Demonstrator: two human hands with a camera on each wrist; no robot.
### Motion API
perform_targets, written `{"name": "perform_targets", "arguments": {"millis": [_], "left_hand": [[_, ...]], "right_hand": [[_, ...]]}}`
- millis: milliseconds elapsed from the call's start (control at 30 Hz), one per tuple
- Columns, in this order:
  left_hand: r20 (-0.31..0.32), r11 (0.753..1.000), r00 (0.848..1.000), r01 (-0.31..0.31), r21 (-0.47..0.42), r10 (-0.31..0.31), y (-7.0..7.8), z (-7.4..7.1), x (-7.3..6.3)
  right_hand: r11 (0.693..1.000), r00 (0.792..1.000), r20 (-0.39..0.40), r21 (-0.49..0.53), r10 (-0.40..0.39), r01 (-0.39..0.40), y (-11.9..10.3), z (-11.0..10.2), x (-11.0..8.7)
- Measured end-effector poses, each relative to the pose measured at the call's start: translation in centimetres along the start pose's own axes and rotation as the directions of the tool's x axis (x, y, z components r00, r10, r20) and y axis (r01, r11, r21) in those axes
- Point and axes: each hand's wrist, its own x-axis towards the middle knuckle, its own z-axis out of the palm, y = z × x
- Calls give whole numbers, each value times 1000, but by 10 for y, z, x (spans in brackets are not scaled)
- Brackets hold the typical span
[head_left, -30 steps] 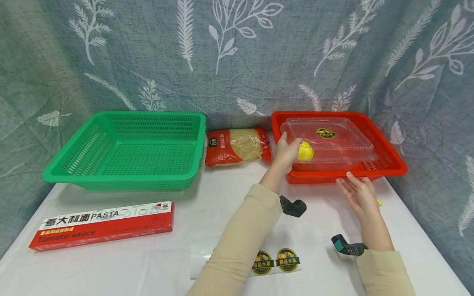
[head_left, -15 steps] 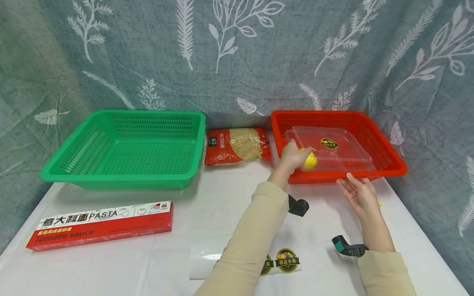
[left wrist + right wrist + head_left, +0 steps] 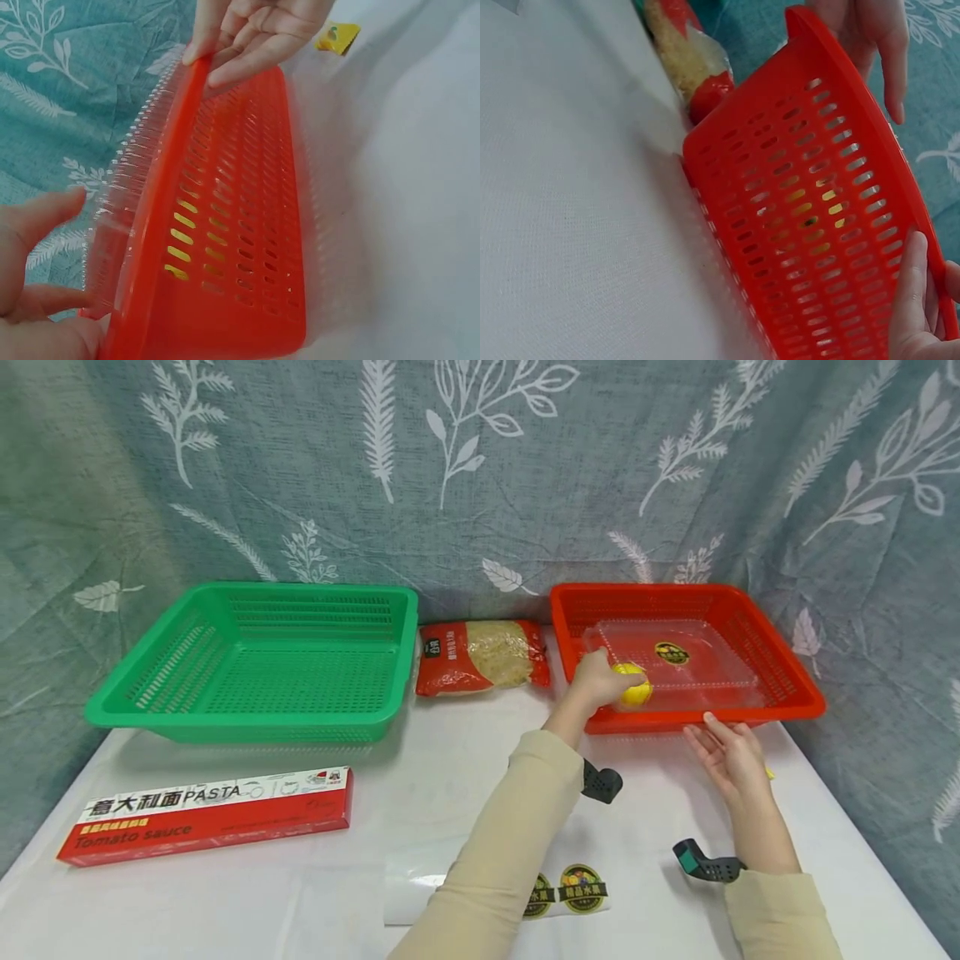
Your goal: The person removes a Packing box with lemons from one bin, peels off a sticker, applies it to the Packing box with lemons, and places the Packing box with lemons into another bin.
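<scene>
A clear plastic box point(image 3: 705, 668) with a round fruit label lies inside the red basket point(image 3: 795, 700). Through its near left corner shows a yellow roundish thing point(image 3: 636, 690); its kind is unclear. My left hand point(image 3: 595, 683) reaches over the basket's left side to that corner. In the left wrist view its thumb and fingers are spread apart, one fingertip point(image 3: 71, 298) at the box's edge. My right hand point(image 3: 737, 758) pinches the basket's front rim, thumb on top and fingers beneath, which also shows in the right wrist view.
A green basket point(image 3: 247, 727) stands at the left, with a red and white pasta box point(image 3: 217, 818) before it. Between the baskets lies a pasta bag point(image 3: 480, 656). A label sheet point(image 3: 420, 889) lies in front, and a small yellow packet point(image 3: 337, 37) beside the red basket.
The clear box has come down into the red basket and shifted slightly right. My left hand has moved down and right with it, while my right hand has stayed at the rim.
</scene>
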Motion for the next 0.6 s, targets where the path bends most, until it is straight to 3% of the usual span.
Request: {"name": "perform_targets", "arguments": {"millis": [133, 267, 467, 600], "left_hand": [[5, 999, 999, -44, -11, 44, -2, 3, 0], [-15, 990, 998, -67, 123, 69, -1, 8, 0], [-49, 938, 989, -116, 326, 139, -1, 15, 1], [-71, 905, 978, -155, 395, 198, -2, 19, 1]], "right_hand": [[1000, 1000, 5, 4, -6, 6, 0, -2, 0], [1000, 1000, 10, 4, -6, 6, 0, -3, 0], [1000, 1000, 5, 6, -1, 1, 0, -2, 0], [1000, 1000, -12, 3, 1, -1, 0, -1, 0]]}}
